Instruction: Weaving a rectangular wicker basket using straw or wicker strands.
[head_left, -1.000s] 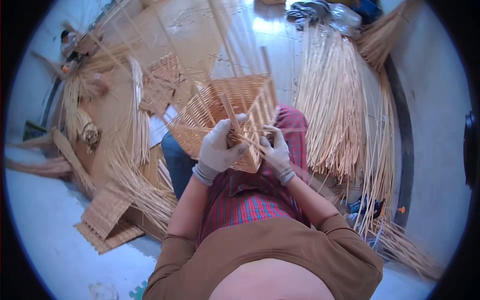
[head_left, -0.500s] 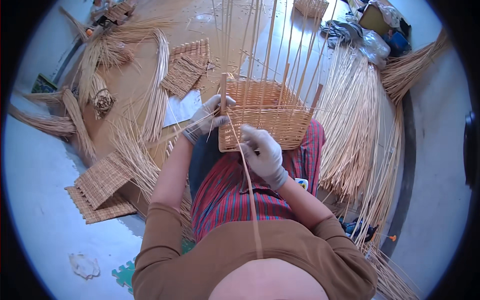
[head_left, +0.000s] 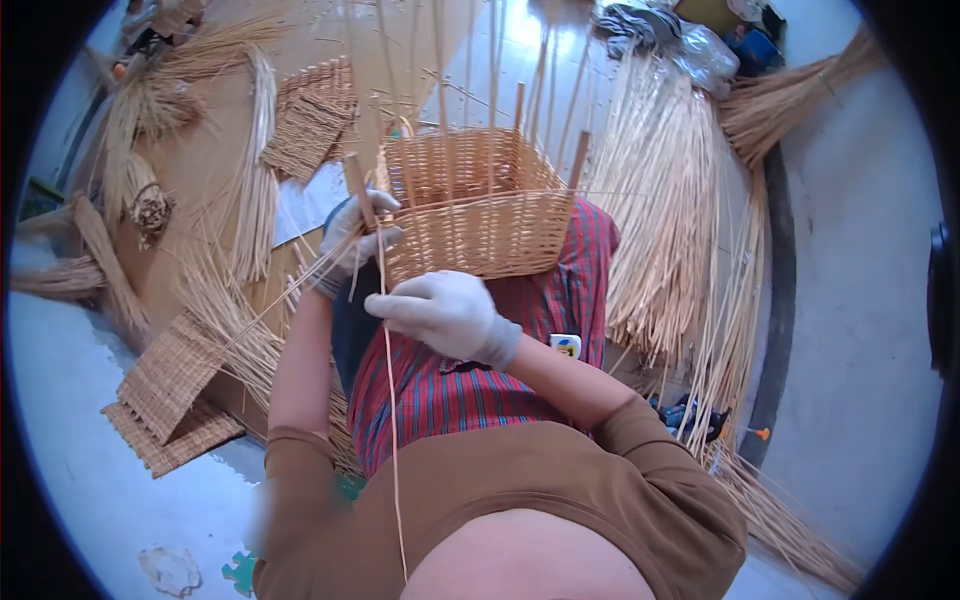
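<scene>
A partly woven wicker basket [head_left: 478, 238] rests tilted on my lap, with tall thin stakes rising from its walls. My left hand [head_left: 352, 245], in a pale work glove, grips the basket's near left corner around the wooden corner post [head_left: 358, 190]. Loose strand ends stick out leftward past those fingers. My right hand [head_left: 440, 312], also gloved, is closed in a pinch just below that corner. Between its thumb and fingers runs a long wicker strand [head_left: 392, 410], which hangs down across my lap and shirt. The right palm is hidden from sight.
Bundles of long wicker [head_left: 660, 210] lie right of the basket, and more loose strands [head_left: 240, 310] spread at the left. Woven panels [head_left: 175, 375] sit on the floor at lower left, others [head_left: 312, 120] farther off. A plastic bag [head_left: 708, 55] lies at far right.
The view has shifted, so everything sits farther left. My right hand has closed on the strand and moved left, below the basket corner; the strand now hangs straighter. The left hand keeps its hold.
</scene>
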